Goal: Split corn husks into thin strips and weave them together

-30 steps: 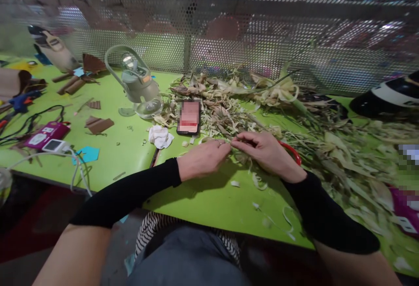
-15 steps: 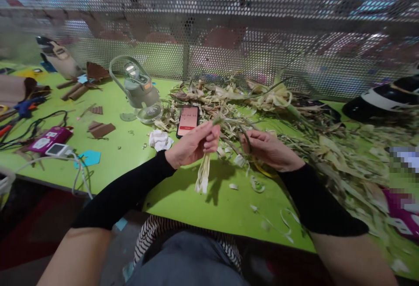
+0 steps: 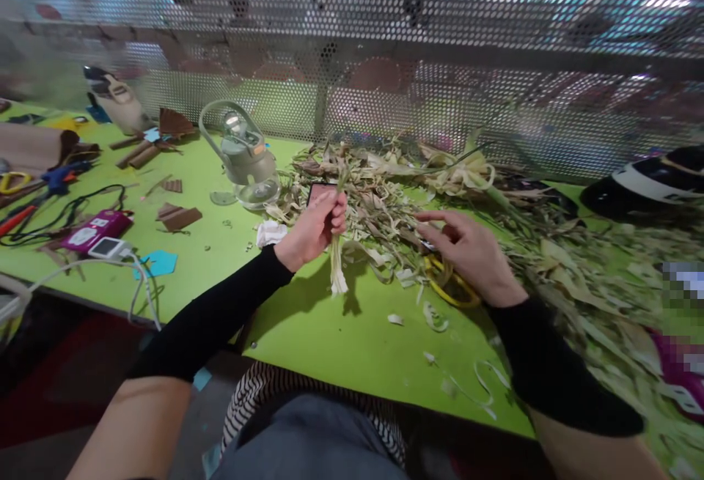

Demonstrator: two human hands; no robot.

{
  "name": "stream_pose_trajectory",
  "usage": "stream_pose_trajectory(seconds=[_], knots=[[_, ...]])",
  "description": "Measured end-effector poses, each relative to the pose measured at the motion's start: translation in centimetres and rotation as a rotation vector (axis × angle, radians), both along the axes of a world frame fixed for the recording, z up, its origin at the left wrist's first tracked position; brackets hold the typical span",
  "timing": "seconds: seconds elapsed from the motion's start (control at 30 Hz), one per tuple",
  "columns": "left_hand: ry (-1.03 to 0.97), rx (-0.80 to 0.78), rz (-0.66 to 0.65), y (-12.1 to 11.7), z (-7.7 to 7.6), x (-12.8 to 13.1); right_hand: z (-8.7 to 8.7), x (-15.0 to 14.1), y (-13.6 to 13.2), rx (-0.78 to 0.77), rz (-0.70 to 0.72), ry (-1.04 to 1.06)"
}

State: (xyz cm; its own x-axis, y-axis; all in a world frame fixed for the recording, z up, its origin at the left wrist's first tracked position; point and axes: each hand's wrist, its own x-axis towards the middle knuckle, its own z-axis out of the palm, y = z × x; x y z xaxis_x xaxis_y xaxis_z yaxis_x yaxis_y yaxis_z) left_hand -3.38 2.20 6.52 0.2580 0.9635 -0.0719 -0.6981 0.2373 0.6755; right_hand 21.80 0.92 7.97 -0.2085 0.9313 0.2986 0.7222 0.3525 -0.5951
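My left hand (image 3: 316,227) is closed around a bundle of pale dried corn husk (image 3: 337,271). The bundle's cream end hangs below my fist, and a greenish end sticks out above it. Over the yellow-handled scissors (image 3: 459,295) hovers my right hand (image 3: 470,249), fingers apart and nothing seen in them. The scissors' blades are mostly hidden among husk scraps. Behind my left hand lies a phone (image 3: 317,193), largely covered by the fingers.
Loose husks (image 3: 385,165) heap along the perforated metal screen (image 3: 352,84) and spread right. A bottle with a loop handle (image 3: 250,165) stands back left. Crumpled white paper (image 3: 270,233), a purple power strip (image 3: 96,234) and brown cut pieces (image 3: 179,216) lie on the green table (image 3: 308,341).
My right hand has let go of the dark strand and moved right, its fingers spreading above the scissors. My left hand has shifted slightly left with the corn husk, now covering more of the phone.
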Motion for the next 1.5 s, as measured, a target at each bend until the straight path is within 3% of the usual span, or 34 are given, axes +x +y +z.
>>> stream_pose_trajectory(seconds=[0.1,0.23,0.33,0.43,0.5,0.63,0.73,0.8,0.87,0.97,1.1,1.17,1.23,1.33,1.5], knots=[[0.062,0.02,-0.102,-1.0,-0.6,1.0,-1.2,-2.7,-1.7,0.247,0.167,0.058],[0.148,-0.012,-0.2,-2.6,-0.9,2.3,-3.2,-5.1,-2.8,0.34,0.15,0.053],[0.194,-0.055,-0.277,-3.3,-0.7,2.7,-4.1,-5.3,-2.6,0.245,0.15,0.096],[0.172,-0.05,-0.35,-3.5,-0.5,2.7,-4.4,-5.1,-2.2,-0.012,0.179,0.224],[0.155,-0.053,-0.384,-3.5,-0.5,2.5,-4.4,-5.1,-2.1,-0.106,0.172,0.313],[0.143,-0.066,-0.46,-3.5,-0.4,2.1,-4.4,-5.5,-2.3,-0.066,0.139,0.382],[0.159,-0.036,-0.483,-3.6,-0.1,2.1,-4.4,-5.7,-2.5,-0.146,0.191,0.398],[0.199,0.006,-0.423,-3.5,-0.2,2.1,-4.2,-5.9,-2.6,-0.17,0.156,0.377],[0.285,0.046,-0.313,-3.4,-0.5,2.2,-4.0,-6.1,-2.8,-0.096,0.093,0.277],[0.596,0.196,-0.137,-2.9,-1.3,2.3,-3.9,-6.3,-3.3,0.121,0.092,0.061],[1.288,0.706,0.056,-2.6,-2.0,2.0,-3.9,-5.8,-3.6,0.347,0.167,-0.124],[1.584,0.892,0.023,-2.9,-1.7,1.7,-3.7,-5.2,-3.4,0.418,0.174,-0.167],[1.76,1.033,-0.105,-3.2,-1.1,1.5,-3.2,-4.6,-3.0,0.443,0.179,-0.163],[1.789,1.17,-0.266,-3.5,-0.2,1.1,-2.2,-4.0,-2.5,0.328,0.245,-0.089],[1.488,1.102,-0.367,-2.9,0.5,0.5,-1.0,-3.4,-2.0,0.065,0.222,0.045]])
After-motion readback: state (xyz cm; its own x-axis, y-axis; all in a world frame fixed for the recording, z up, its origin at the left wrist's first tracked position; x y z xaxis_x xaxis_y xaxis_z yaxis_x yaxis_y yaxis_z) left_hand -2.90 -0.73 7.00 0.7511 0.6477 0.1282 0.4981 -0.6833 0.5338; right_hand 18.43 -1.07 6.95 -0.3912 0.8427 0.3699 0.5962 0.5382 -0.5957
